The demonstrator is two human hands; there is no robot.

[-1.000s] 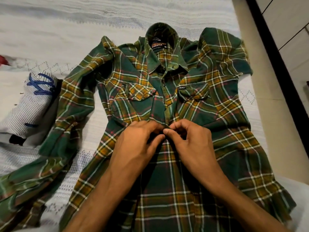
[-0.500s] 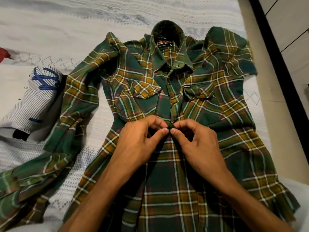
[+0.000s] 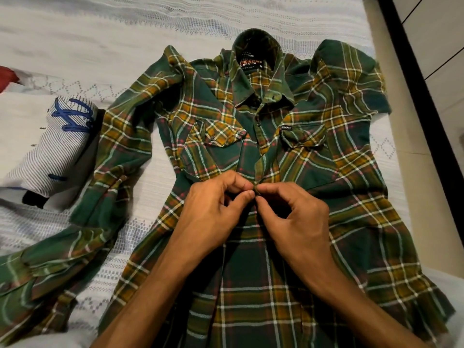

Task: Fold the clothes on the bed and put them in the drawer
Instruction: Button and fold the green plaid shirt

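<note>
Shirt (image 3: 339,187) placket sits pinched between our left hand (image 3: 213,212) and right hand (image 3: 293,217), mid-buttoning, we judge. Next we must seat the button before folding.

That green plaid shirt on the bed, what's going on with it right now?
A person has the green plaid shirt spread face up on the bed and is working on its front placket. The left hand and right hand both pinch the placket at mid-chest, apparently doing up a button. The shirt is not yet folded. A white striped garment lies to the left.
</note>
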